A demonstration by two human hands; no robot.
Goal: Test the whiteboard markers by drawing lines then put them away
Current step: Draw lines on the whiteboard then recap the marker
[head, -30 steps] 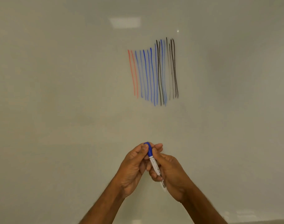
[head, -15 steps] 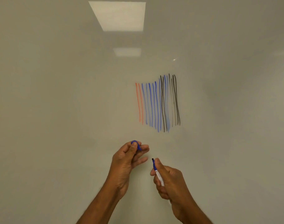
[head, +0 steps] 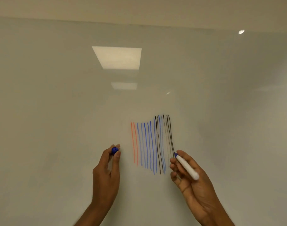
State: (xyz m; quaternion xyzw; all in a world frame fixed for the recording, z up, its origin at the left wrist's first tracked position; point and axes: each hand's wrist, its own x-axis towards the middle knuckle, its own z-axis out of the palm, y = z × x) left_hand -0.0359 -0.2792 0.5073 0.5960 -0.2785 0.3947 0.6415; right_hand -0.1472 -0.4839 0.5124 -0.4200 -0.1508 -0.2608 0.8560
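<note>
Whiteboard marker (head: 187, 168), white-barrelled with a blue tip, is held in the right hand (head: 191, 178) at about the four o'clock position of the view. The barrel is pinched between the thumb and the first fingers, which are closed narrowly around it, while the remaining fingers are curled loosely beneath. The marker is tilted, its uncapped blue tip directed toward eleven o'clock and its blunt white end toward five o'clock. The tip is seen just beside the lower end of the rightmost black line; whether it touches the whiteboard (head: 58, 128) cannot be told.

A blue cap (head: 115, 150) is gripped by the left hand (head: 107, 173) at about seven o'clock, well apart from the marker. It is held at the fingertips, between the thumb and the forefinger, with its round end faced toward the camera.

Between the two hands, a set of roughly vertical lines (head: 151, 142) is drawn on the board: two red ones at the nine o'clock side, several blue ones in the middle, and black ones mixed with blue toward three o'clock. Ceiling light panels (head: 118, 57) are reflected in the glossy surface at twelve o'clock.
</note>
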